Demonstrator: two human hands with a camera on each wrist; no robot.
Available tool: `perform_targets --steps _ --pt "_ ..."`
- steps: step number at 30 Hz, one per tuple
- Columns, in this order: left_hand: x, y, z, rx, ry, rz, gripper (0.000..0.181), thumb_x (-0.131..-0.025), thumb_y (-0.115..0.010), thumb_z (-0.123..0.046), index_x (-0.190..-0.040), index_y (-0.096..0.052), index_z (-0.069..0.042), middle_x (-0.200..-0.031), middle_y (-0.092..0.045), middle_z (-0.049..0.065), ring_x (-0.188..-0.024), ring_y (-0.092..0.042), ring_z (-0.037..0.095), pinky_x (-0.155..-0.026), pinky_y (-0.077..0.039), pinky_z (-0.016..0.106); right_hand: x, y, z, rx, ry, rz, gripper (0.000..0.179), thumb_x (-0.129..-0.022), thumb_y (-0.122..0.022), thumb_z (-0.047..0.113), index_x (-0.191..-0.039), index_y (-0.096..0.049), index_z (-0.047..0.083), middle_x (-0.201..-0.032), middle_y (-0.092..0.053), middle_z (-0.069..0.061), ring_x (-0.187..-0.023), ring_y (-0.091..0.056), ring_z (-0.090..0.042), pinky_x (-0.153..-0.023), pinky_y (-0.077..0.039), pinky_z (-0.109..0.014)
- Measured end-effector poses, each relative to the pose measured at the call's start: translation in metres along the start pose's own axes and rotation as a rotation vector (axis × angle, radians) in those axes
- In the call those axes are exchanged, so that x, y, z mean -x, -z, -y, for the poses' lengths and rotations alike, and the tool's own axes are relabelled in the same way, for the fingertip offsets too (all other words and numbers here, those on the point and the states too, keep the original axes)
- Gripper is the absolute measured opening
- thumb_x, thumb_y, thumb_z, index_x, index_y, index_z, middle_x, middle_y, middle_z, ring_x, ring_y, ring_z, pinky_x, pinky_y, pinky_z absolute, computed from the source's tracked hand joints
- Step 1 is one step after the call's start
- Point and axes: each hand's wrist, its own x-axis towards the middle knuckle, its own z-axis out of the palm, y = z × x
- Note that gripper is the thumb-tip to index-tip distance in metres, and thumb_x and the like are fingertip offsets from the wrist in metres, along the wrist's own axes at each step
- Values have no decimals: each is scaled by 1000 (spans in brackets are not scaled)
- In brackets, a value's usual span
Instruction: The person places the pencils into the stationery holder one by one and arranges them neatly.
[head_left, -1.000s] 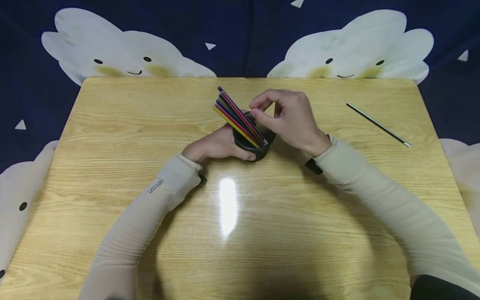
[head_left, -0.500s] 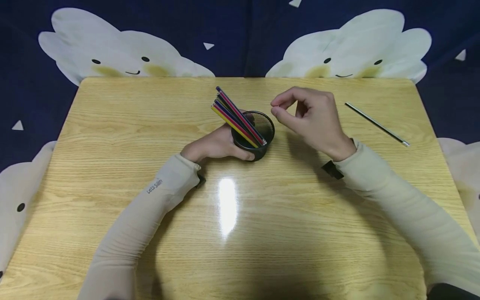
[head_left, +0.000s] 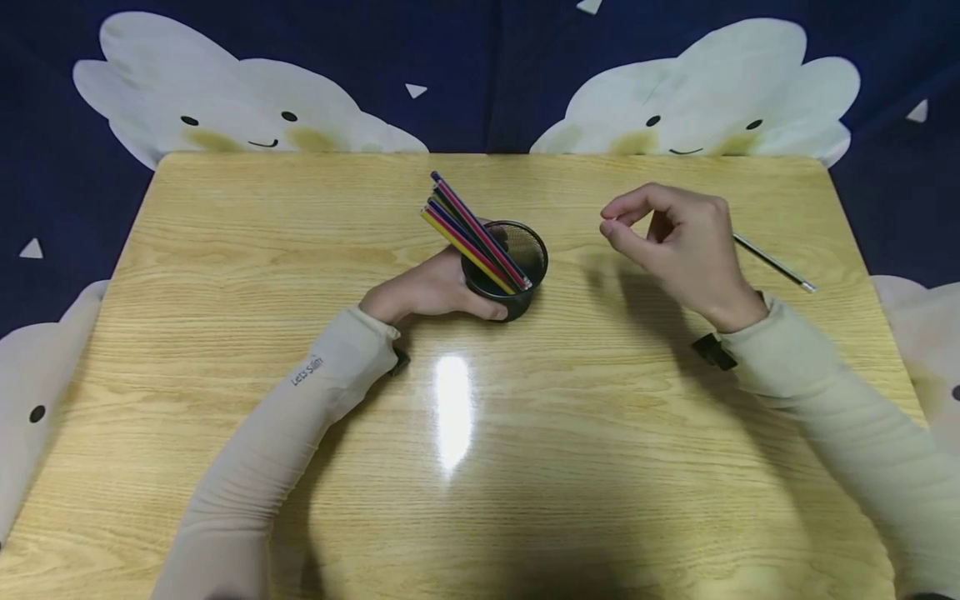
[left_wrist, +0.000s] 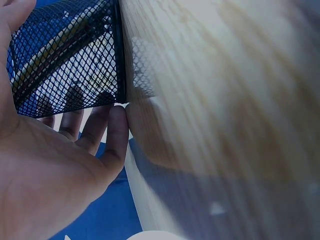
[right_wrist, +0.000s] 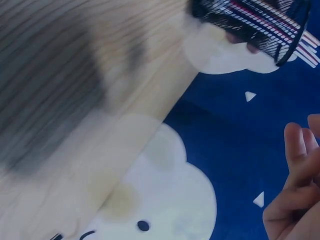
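Observation:
A black mesh pencil cup [head_left: 522, 305] stands upright on the table, with my left hand [head_left: 427, 287] wrapped around its left side. Several pencils [head_left: 471, 238], yellow, red and dark striped, lean out of it to the far left. In the left wrist view, the palm and fingers of the left hand [left_wrist: 55, 175] lie against the mesh of the cup [left_wrist: 67, 57]. My right hand [head_left: 686, 254] hovers to the right of the cup, fingers loosely bent, thumb and index tips close together; no held thing shows. Behind it lies a dark striped pencil [head_left: 776, 265], its far end hidden by the hand.
The wooden table [head_left: 570, 467] has its back edge against a dark blue curtain [head_left: 495, 75] with white cloud prints. In the right wrist view, the cup [right_wrist: 235, 20] appears at the top and the curtain [right_wrist: 240, 145] beyond.
My right hand has moved from above the cup to the right, toward the lone pencil, and now covers part of it. The left hand and the cup have stayed in place.

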Motion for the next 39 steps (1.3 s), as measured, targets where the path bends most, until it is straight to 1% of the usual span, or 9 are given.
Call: perform_targets --steps 4,6,13,18,20,24,30,34,39 --pt "13 0 -36 -6 13 7 112 -80 -97 -27 -170 -32 -7 -173 -33 10 -159 -28 22 -129 -20 40 4 8 -11 51 -7 3 6 -96 -83 7 -101 -84 5 -88 -77 1 -51 -45 -7 -50 -34 -19" --pt "16 0 -42 -10 26 6 114 -81 -96 -24 -171 -28 -6 -174 -29 12 -160 -24 24 -130 -19 41 6 12 -16 75 -9 2 6 -96 -83 8 -102 -84 4 -89 -77 0 -52 -46 -6 -50 -34 -19" --pt "12 0 -34 -60 35 -8 113 -81 -98 -29 -171 -31 -12 -174 -31 3 -158 -27 14 -127 -21 35 11 27 -41 176 -40 -7 10 -96 -83 11 -104 -84 5 -88 -76 1 -55 -48 -1 -53 -35 -17" --pt "16 0 -44 -24 35 -3 114 -81 -97 -22 -171 -27 -5 -174 -26 11 -160 -23 23 -129 -18 40 15 40 -61 238 -90 -18 13 -96 -83 15 -106 -84 6 -89 -73 7 -59 -49 2 -56 -35 -16" --pt "17 0 -46 -18 36 -1 113 -83 -96 -19 -170 -27 -2 -174 -25 13 -160 -22 25 -130 -17 40 16 45 -69 266 -104 -22 14 -95 -83 15 -107 -84 7 -90 -74 5 -60 -47 5 -57 -34 -16" --pt "17 -1 -47 -23 42 0 111 -83 -95 -18 -170 -28 -3 -174 -26 14 -161 -23 26 -130 -17 40 18 54 -82 319 -130 -9 17 -96 -82 17 -109 -84 6 -94 -77 -6 -60 -45 10 -58 -33 -16" --pt "17 -1 -47 -17 38 6 111 -83 -95 -17 -170 -27 -2 -174 -29 16 -161 -24 25 -130 -18 40 20 68 -99 390 -231 65 23 -99 -78 21 -114 -82 5 -102 -79 -15 -59 -42 12 -58 -31 -18" --pt "16 -1 -46 -28 35 3 108 -83 -95 -18 -168 -31 -1 -174 -30 17 -161 -24 25 -130 -17 39 21 77 -111 446 -307 138 26 -101 -76 23 -118 -80 3 -109 -78 -20 -58 -46 3 -58 -33 -25" --pt "15 -1 -47 -20 0 6 97 -82 -95 -15 -161 -42 1 -168 -38 17 -156 -32 26 -129 -20 39 21 86 -125 506 -376 249 30 -105 -73 24 -120 -78 -1 -112 -74 -26 -62 -51 -23 -60 -33 -39"
